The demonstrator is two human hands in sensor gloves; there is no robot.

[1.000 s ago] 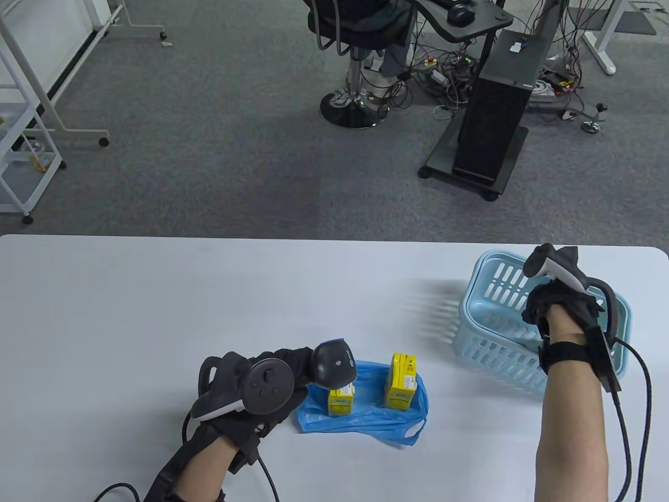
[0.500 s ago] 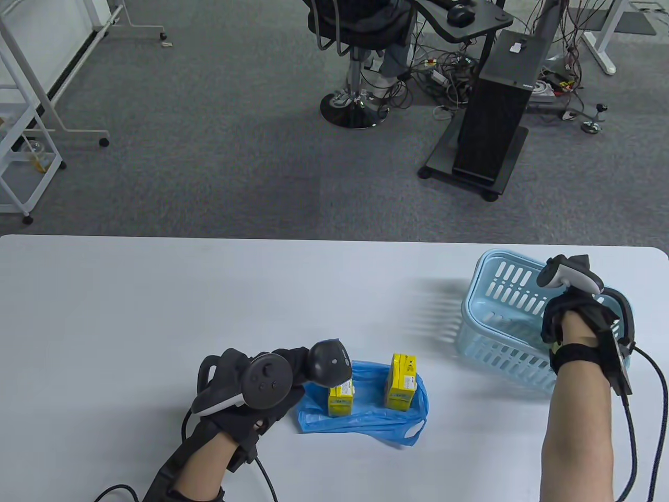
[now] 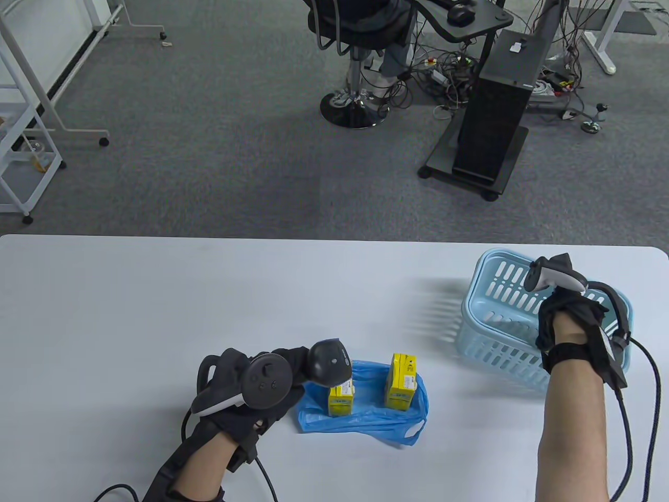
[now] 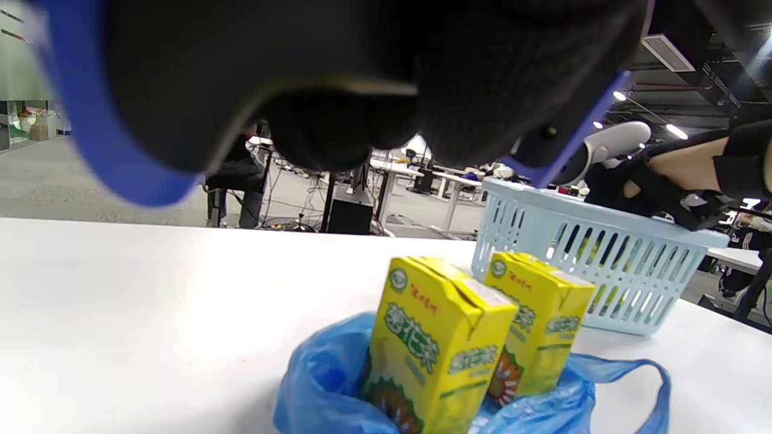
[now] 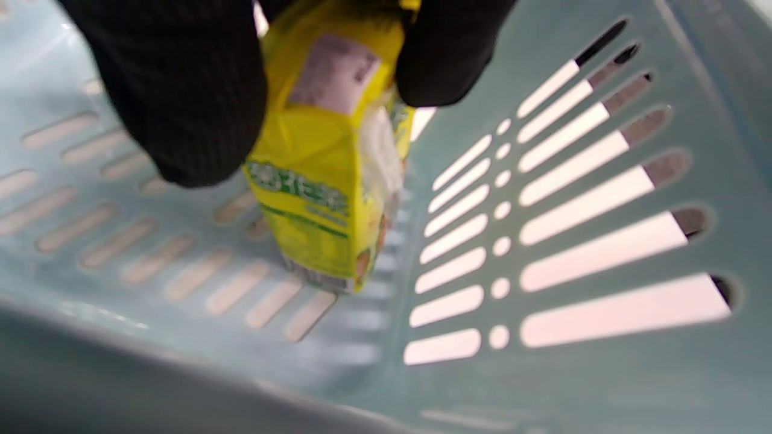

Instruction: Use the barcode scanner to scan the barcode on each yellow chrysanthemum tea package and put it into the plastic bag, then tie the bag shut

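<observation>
Right-hand fingertips (image 5: 181, 114) pinch the top of a yellow tea package (image 5: 329, 175) inside the blue basket (image 3: 496, 319), right of frame. To do this step well, lift it straight clear of the basket wall, barcode turned outward. The left hand (image 3: 245, 387) grips the barcode scanner (image 3: 329, 363), lower centre, above two packages (image 4: 437, 349) standing in the plastic bag (image 3: 366, 418).

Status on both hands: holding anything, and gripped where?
Left hand grips the barcode scanner by its handle. Right hand, inside the blue basket, pinches a yellow tea package by its top end.
</observation>
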